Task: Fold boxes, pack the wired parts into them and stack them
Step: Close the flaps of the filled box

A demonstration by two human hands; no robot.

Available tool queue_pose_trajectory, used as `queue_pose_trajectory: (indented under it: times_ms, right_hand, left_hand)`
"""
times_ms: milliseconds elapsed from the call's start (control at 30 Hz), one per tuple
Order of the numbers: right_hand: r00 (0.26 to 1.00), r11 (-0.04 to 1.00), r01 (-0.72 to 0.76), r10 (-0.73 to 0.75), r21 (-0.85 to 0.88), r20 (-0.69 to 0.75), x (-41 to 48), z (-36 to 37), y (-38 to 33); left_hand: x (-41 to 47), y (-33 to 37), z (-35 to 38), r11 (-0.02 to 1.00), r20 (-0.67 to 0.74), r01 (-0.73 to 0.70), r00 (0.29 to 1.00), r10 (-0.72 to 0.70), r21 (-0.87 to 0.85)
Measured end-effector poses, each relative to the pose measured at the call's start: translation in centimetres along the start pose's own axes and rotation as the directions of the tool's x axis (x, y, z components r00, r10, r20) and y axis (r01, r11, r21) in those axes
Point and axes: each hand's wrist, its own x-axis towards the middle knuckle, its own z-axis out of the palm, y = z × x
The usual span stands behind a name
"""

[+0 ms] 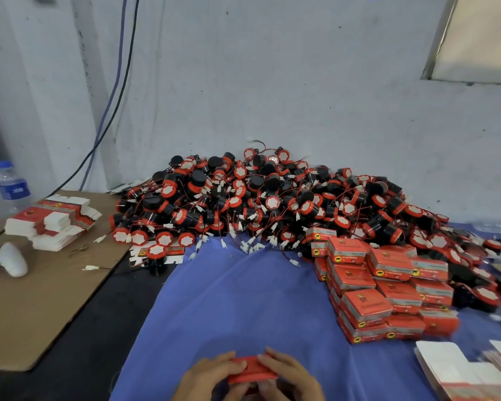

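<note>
Both hands hold one red box low over the blue cloth at the bottom centre. My left hand grips its left end and my right hand grips its right end, fingers curled over the top. A big heap of black-and-red wired parts with white connectors lies against the wall. Several closed red boxes are stacked at the right of the cloth. Flat unfolded box blanks are piled at the left on brown cardboard.
More flat blanks lie at the bottom right. A water bottle stands far left, a white plastic piece lies on the cardboard, and cables run down the wall. One wired part sits at the cloth's left edge.
</note>
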Motion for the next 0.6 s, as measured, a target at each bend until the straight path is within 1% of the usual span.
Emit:
queue_pose_trajectory:
  times_ms: [33, 67, 100, 133, 200, 233, 300, 333, 367, 433, 467, 533, 567, 600]
  right_hand:
    - [1.000, 1.000, -0.022, 0.022, -0.011, 0.006, 0.2, -0.1, -0.3]
    - [1.000, 0.999, -0.030, 0.031, -0.029, 0.006, 0.1, -0.1, -0.2]
    - [0.998, 0.998, -0.053, 0.054, -0.041, 0.020, 0.0, -0.3, -0.3]
    - [0.998, 0.997, -0.057, 0.057, -0.052, 0.005, 0.0, -0.3, -0.2]
    - [1.000, 0.993, -0.018, 0.020, -0.115, 0.014, -0.1, -0.5, -0.6]
    - [0.999, 0.985, 0.024, -0.020, -0.174, 0.028, -0.1, -0.6, -0.4]
    - [0.990, 0.947, 0.138, -0.122, -0.290, 0.074, 0.2, -0.9, 0.1]
    - [0.980, 0.919, 0.190, -0.160, -0.344, 0.115, 0.3, -1.0, 0.2]
    - [0.969, 0.879, 0.237, -0.184, -0.414, 0.163, 0.6, -1.2, 0.5]
    - [0.951, 0.812, 0.300, -0.217, -0.500, 0.218, 0.7, -1.4, 0.6]
    - [0.942, 0.759, 0.330, -0.231, -0.561, 0.242, 0.7, -1.3, 0.4]
    - [0.919, 0.609, 0.395, -0.265, -0.687, 0.293, 0.3, -1.2, 0.0]
    - [0.910, 0.546, 0.414, -0.239, -0.728, 0.339, 0.1, -1.2, 0.1]
    - [0.909, 0.507, 0.414, -0.196, -0.756, 0.367, -0.1, -1.2, -0.1]
  left_hand:
    - [-0.1, 0.1, 0.2, 0.995, 0.108, -0.037, 0.994, 0.026, 0.093]
    - [0.0, 0.3, 0.1, 0.972, 0.113, -0.062, 0.993, 0.038, 0.225]
    - [0.2, -0.6, -0.1, 0.919, 0.101, -0.131, 0.990, 0.101, 0.372]
    - [0.5, -0.6, -0.6, 0.861, 0.060, -0.155, 0.988, 0.144, 0.485]
    - [0.2, 0.4, -1.0, 0.814, 0.113, -0.147, 0.988, 0.101, 0.562]
    - [-0.1, 0.3, -0.5, 0.791, 0.188, -0.203, 0.976, 0.113, 0.578]
    - [-0.5, 0.4, 0.6, 0.759, 0.195, -0.234, 0.970, 0.142, 0.607]
    - [-0.7, 0.5, 0.9, 0.703, 0.155, -0.267, 0.963, 0.220, 0.660]
    - [-0.8, 0.7, 1.0, 0.689, 0.122, -0.253, 0.965, 0.234, 0.679]
    - [-0.6, 1.9, 0.9, 0.687, 0.098, -0.187, 0.981, 0.166, 0.702]
    - [-0.7, 2.2, 0.9, 0.660, 0.070, -0.172, 0.982, 0.177, 0.732]
    - [-0.8, 2.7, 0.9, 0.612, 0.068, -0.144, 0.987, 0.145, 0.778]
    - [-0.8, 2.8, 1.3, 0.597, 0.066, -0.130, 0.990, 0.128, 0.792]
    - [-0.7, 3.1, 1.5, 0.591, 0.081, -0.149, 0.987, 0.141, 0.793]
